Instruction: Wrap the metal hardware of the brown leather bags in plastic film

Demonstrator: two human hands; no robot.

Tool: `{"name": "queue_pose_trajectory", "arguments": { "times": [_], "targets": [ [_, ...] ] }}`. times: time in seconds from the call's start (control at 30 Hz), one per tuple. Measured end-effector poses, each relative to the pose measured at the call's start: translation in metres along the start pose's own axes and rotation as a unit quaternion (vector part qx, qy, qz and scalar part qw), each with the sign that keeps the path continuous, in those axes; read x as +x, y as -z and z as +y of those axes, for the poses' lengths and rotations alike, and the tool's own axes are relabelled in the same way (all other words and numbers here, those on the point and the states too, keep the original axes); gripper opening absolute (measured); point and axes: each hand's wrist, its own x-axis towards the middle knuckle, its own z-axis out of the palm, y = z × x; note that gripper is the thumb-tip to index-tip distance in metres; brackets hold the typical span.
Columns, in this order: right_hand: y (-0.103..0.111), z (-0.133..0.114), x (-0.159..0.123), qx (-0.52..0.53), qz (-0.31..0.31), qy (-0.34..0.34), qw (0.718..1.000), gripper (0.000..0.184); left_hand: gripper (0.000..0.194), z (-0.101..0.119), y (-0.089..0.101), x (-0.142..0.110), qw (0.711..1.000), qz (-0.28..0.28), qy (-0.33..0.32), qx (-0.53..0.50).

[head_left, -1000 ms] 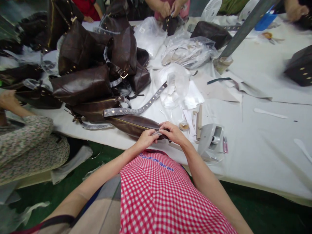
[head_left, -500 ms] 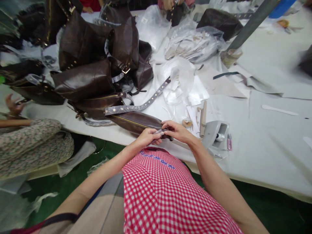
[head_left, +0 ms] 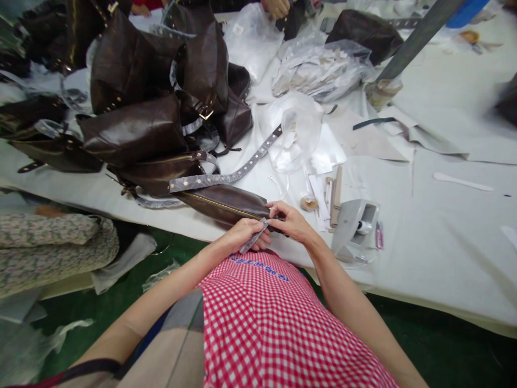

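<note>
A dark brown leather bag (head_left: 226, 203) with a gold zipper lies at the table's front edge, its right end between my hands. My left hand (head_left: 247, 235) is closed on a small plastic-wrapped strip (head_left: 254, 236), greyish and flat. My right hand (head_left: 290, 220) pinches at the bag's zipper end, its fingertips close to the strip; the exact spot they grip is hidden. Across the bag lies a studded strap (head_left: 226, 179) in clear plastic wrap.
More brown bags (head_left: 133, 129) are piled at the left. A grey tape dispenser (head_left: 355, 226) and pink snips (head_left: 379, 235) sit to the right. Clear plastic bags (head_left: 323, 73) lie farther back beside a slanting grey pole (head_left: 418, 43). A co-worker's patterned sleeve (head_left: 56, 250) is at far left.
The strip in my left hand has turned and shows more of its flat side. My right hand has shifted slightly left. The co-worker's hand at the far left has left the view.
</note>
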Motion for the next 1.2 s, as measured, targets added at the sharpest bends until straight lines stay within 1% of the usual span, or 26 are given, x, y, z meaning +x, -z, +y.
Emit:
{"name": "queue_pose_trajectory", "arguments": {
  "times": [0.17, 0.27, 0.33, 0.4, 0.47, 0.53, 0.63, 0.73, 0.8, 0.87, 0.93, 1.03, 1.1, 1.2],
  "targets": [
    [-0.001, 0.003, 0.003, 0.031, 0.002, -0.023, 0.999, 0.016, 0.031, 0.001, 0.000, 0.001, 0.997, 0.025, -0.055, 0.050],
    [-0.003, 0.004, 0.003, 0.033, 0.001, -0.019, 0.999, 0.018, 0.026, 0.003, -0.001, 0.002, 0.986, 0.037, -0.087, 0.137],
    [-0.003, 0.005, 0.002, 0.030, -0.005, -0.013, 0.999, 0.017, 0.026, 0.004, -0.004, 0.001, 0.960, 0.065, -0.123, 0.242],
    [-0.002, 0.004, 0.001, 0.023, -0.011, -0.004, 1.000, 0.016, 0.028, 0.006, -0.006, 0.000, 0.914, 0.108, -0.162, 0.356],
    [0.001, 0.002, -0.001, 0.012, -0.019, 0.006, 1.000, 0.014, 0.031, 0.008, -0.008, -0.002, 0.872, 0.139, -0.186, 0.431],
    [0.004, -0.001, -0.001, -0.001, -0.028, 0.018, 0.999, 0.015, 0.031, 0.007, -0.008, -0.002, 0.854, 0.151, -0.204, 0.454],
    [0.007, -0.006, 0.000, -0.040, -0.040, 0.054, 0.997, 0.018, 0.032, 0.005, -0.007, -0.002, 0.844, 0.156, -0.238, 0.455],
    [0.005, -0.007, 0.002, -0.095, -0.040, 0.098, 0.990, 0.013, 0.033, 0.003, -0.005, -0.002, 0.851, 0.148, -0.239, 0.443],
    [0.003, -0.008, 0.003, -0.133, -0.032, 0.120, 0.983, 0.010, 0.032, 0.002, -0.004, -0.002, 0.867, 0.129, -0.224, 0.426],
    [0.001, -0.011, 0.004, -0.177, -0.021, 0.143, 0.974, 0.013, 0.031, 0.002, -0.003, -0.003, 0.887, 0.111, -0.213, 0.395],
    [-0.001, -0.015, 0.004, -0.216, -0.015, 0.163, 0.963, 0.014, 0.027, 0.001, -0.002, -0.004, 0.904, 0.105, -0.210, 0.359],
    [-0.001, -0.021, 0.006, -0.265, -0.021, 0.176, 0.948, 0.014, 0.025, 0.000, -0.001, -0.006, 0.919, 0.106, -0.208, 0.318],
    [-0.001, -0.023, 0.007, -0.292, -0.026, 0.179, 0.939, 0.014, 0.024, 0.000, -0.001, -0.007, 0.929, 0.104, -0.196, 0.297],
    [-0.003, -0.023, 0.008, -0.293, -0.021, 0.185, 0.938, 0.014, 0.022, 0.002, -0.001, -0.007, 0.944, 0.097, -0.165, 0.268]
  ]
}}
